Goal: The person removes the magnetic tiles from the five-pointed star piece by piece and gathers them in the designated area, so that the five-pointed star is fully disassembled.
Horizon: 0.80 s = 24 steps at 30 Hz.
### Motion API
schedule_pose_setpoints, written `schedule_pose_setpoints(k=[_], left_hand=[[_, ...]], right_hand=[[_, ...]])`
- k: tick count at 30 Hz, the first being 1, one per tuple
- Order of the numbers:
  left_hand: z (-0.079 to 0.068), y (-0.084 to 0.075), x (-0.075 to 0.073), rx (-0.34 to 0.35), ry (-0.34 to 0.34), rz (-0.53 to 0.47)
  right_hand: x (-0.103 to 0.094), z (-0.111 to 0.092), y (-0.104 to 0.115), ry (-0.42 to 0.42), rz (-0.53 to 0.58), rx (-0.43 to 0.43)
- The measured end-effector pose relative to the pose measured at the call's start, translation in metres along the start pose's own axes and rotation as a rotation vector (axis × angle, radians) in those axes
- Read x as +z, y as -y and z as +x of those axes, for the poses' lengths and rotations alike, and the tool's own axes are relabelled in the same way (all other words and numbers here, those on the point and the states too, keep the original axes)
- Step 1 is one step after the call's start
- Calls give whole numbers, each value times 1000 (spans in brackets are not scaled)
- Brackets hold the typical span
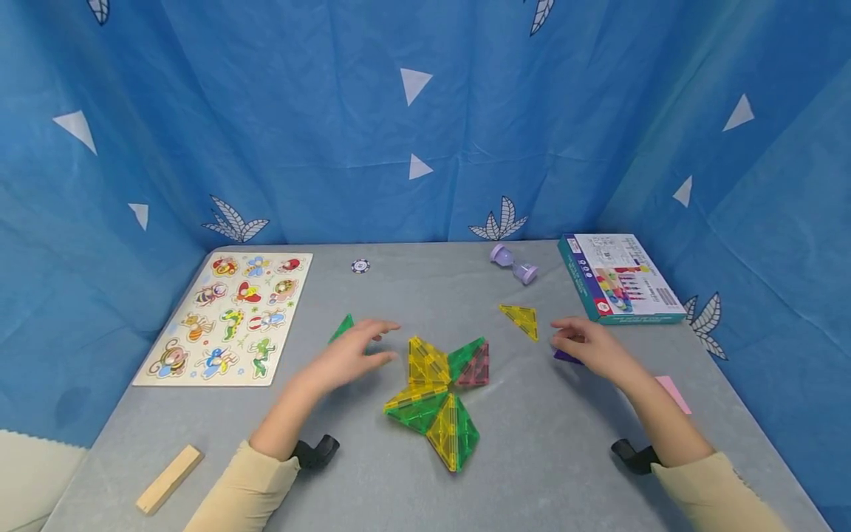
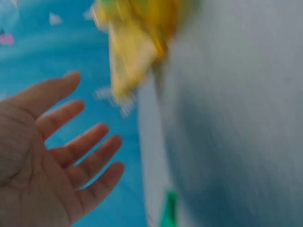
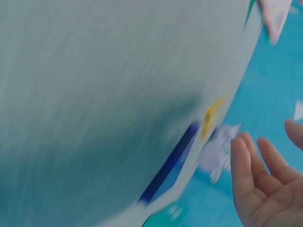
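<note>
Best to pinch by edges the purple tile (image 1: 566,357) at mid-right, probably light and stiff, with left hand (image 1: 347,358) and right hand (image 1: 594,349) empty, unclosed.

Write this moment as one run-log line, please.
left hand: holds nothing, near green tile | right hand: holds nothing, near purple tile | tile cluster: on table, between hands | loose yellow tile: near right hand

Bright, even light on the broad grey tabletop (image 1: 372,488) in the head view — soft shadows beneath the bare left hand (image 1: 347,357) and bare right hand (image 1: 595,351), print fuzzy on the green-sided cardboard box (image 1: 628,267) at the far right corner. Both wrist views dimmer — translucent yellow triangular tiles (image 2: 130,54) badly blurred in the left.
</note>
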<state>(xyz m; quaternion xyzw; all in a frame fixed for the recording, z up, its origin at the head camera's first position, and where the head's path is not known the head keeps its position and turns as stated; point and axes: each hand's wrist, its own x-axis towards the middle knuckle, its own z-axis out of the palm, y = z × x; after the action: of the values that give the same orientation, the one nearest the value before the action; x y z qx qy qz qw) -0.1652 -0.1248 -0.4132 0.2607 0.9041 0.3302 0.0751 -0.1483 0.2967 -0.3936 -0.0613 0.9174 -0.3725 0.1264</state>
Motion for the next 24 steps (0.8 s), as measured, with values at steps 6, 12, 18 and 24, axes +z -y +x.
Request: schedule_pose_setpoints(k=[6,12,18,24], left_hand=[[-8,-46,20,192,185,97],[-13,-65,35,208,257,258],[-13,-69,40,193,274,319],[-13,-76,43,203,283,363]], right_hand=[[33,-5,23,184,106,-174],[68,-7,42,437,206,-251],[96,-2,56,577,264,-212],[110,2,63,631,272,-199]])
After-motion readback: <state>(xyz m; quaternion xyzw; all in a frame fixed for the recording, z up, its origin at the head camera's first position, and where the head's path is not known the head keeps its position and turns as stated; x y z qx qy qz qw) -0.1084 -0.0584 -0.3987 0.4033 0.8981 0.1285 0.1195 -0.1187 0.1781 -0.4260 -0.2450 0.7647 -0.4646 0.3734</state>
